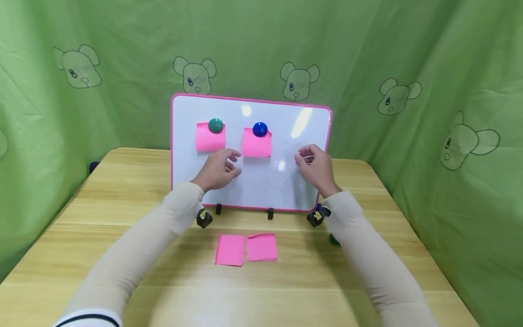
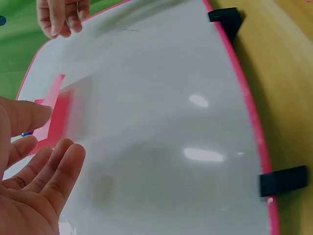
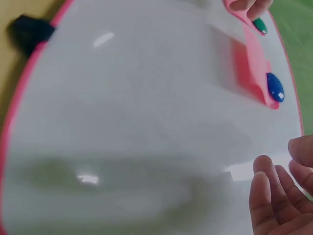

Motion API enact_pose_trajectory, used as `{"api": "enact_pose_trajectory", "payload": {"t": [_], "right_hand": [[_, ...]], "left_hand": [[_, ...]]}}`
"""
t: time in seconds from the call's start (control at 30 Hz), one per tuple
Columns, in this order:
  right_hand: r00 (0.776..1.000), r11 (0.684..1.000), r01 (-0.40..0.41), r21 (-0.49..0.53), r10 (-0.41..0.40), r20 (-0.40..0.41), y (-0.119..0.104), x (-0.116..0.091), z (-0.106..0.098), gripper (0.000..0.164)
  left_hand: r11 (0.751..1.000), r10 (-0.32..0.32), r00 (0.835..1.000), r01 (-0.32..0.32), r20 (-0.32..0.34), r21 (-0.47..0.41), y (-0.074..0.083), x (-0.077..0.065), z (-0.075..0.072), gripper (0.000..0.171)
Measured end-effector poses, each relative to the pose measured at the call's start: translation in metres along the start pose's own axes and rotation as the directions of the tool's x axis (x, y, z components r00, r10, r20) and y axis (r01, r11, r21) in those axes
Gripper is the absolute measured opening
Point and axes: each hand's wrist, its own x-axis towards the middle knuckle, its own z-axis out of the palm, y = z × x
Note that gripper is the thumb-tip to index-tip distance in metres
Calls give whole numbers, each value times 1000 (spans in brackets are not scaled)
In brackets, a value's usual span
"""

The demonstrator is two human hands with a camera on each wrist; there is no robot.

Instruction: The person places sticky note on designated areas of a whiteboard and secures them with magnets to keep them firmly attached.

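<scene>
A whiteboard (image 1: pixel 253 186) with a pink frame stands on the table, bearing two pink sticky notes. A green round magnet (image 1: pixel 215 125) is on the top of the left note (image 1: pixel 210 141), and a blue round magnet (image 1: pixel 260 129) is on the top of the right note (image 1: pixel 256 146). My left hand (image 1: pixel 217 170) hovers before the board, just below and between the notes, fingers loosely bent around nothing. Over the board's right side is my right hand (image 1: pixel 318 169), also holding nothing. In the right wrist view, its fingers (image 3: pixel 274 196) are relaxed and apart from the thumb.
Two more pink sticky notes, a left one (image 1: pixel 230 250) and a right one (image 1: pixel 262 247), lie side by side on the wooden table (image 1: pixel 196 290). A green object (image 1: pixel 334 240) is partly hidden by the right forearm. Black feet (image 1: pixel 270 214) support the board. A green curtain (image 1: pixel 245 45) hangs behind.
</scene>
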Motion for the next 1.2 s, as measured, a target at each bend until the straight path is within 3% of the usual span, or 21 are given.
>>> {"api": "enact_pose_trajectory", "payload": {"t": [0.13, 0.27, 0.53, 0.63, 0.8, 0.9, 1.0, 1.2], "right_hand": [[1000, 1000, -7, -10, 7, 28, 15, -11, -4, 23], [999, 1000, -12, -24, 13, 48, 31, -23, -8, 22], [993, 998, -29, -48, 34, 110, 65, -51, -20, 24], [977, 994, -98, 43, 88, 196, 73, -61, -28, 32], [925, 966, -223, 131, 167, 342, 83, -75, -44, 48], [907, 968, -233, 88, 184, 378, 88, -82, -53, 53], [910, 983, -181, -17, 174, 376, 97, -89, -58, 47], [920, 982, -91, -168, 148, 363, 112, -99, -64, 34]], "left_hand": [[999, 29, 1000, -30, -11, -12, -8, -9, 5, 33], [996, 47, 999, -48, -14, -80, -14, -20, 11, 33], [989, 8, 997, 4, 82, -147, -24, -38, 20, 44], [990, -8, 994, 23, 111, -138, -27, -45, 22, 46], [993, 19, 988, -1, 155, -120, -34, -56, 27, 46], [997, 60, 980, -49, 191, -62, -37, -63, 30, 42], [997, 73, 971, -75, 227, -2, -41, -70, 33, 42], [998, -63, 958, 58, 279, 28, -43, -86, 38, 50]]}}
